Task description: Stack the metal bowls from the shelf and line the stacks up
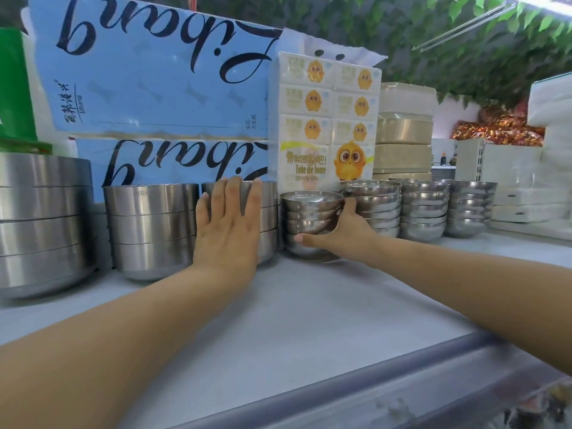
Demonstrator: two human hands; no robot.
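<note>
Now your left hand (pixel 229 224), fingers straight, presses flat on the tall bowl stack (pixel 270 212), probably steadying it, while your right hand (pixel 343 232) grips the small bowl stack (pixel 309 212) on the shelf (pixel 278 305), likely for aligning.

Pretty clearly a shop. A sealed white multipack of pocket tissues with yellow cartoon chicks (pixel 325 125) stands on a pale grey shelf (pixel 278 305). Big blue wrapped toilet-roll packs (pixel 148 72) sit left of it, beige wrapped packs (pixel 405 128) right of it, and identical stacks of round shiny steel bowls (pixel 424 209) are lined up in front.
</note>
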